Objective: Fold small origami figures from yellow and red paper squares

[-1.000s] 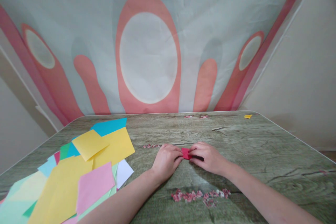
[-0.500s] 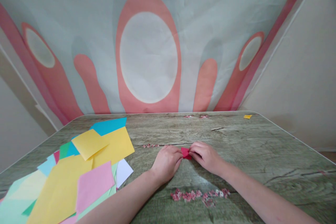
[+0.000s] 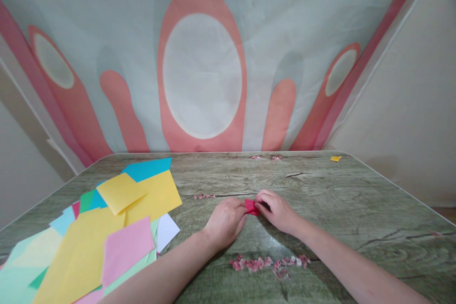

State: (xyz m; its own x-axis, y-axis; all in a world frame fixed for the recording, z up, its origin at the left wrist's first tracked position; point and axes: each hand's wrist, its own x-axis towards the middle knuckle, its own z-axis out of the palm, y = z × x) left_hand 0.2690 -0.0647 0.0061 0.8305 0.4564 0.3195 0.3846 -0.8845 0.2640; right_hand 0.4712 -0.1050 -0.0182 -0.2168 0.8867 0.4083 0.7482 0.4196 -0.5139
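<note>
A small folded red paper (image 3: 251, 206) lies on the wood-grain table (image 3: 356, 199) between my two hands. My left hand (image 3: 226, 221) rests on the table with curled fingers pinching the paper's left edge. My right hand (image 3: 276, 209) pinches its right side, fingertips pressed together on it. Most of the paper is hidden by my fingers.
A loose pile of coloured paper sheets (image 3: 103, 232), yellow, pink, blue, green and white, covers the table's left side. Small pink scraps (image 3: 270, 263) lie in front of my arms, more scraps (image 3: 204, 196) behind my left hand and at the far edge (image 3: 265, 157). A tiny yellow piece (image 3: 335, 158) sits far right.
My right hand has slid a little left and its fingers have closed tighter over the red paper, so less of the paper shows. My left hand stays almost still.
</note>
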